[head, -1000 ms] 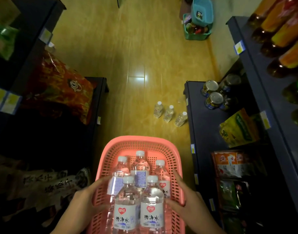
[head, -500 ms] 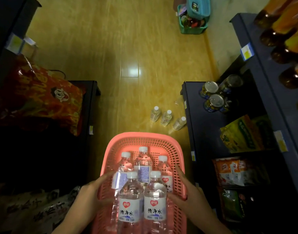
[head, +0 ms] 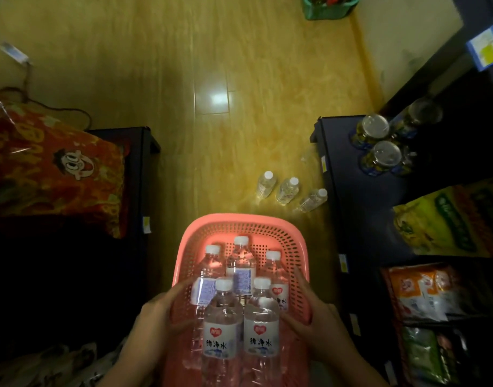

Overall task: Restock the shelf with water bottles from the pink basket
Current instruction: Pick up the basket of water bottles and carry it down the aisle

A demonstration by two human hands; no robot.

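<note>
Gripping the pink basket by its sides, left hand and right hand fingers spread, I judge restocking barely begun: five water bottles inside, shelf unfilled.

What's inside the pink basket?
Five water bottles with white caps stand upright inside the pink basket. The left hand and right hand grip its sides. The bottles hide most of the basket's bottom.

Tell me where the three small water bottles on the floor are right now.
In the head view, the three small bottles stand on the wooden floor just beyond the pink basket, right of centre, beside the dark shelf.
</note>
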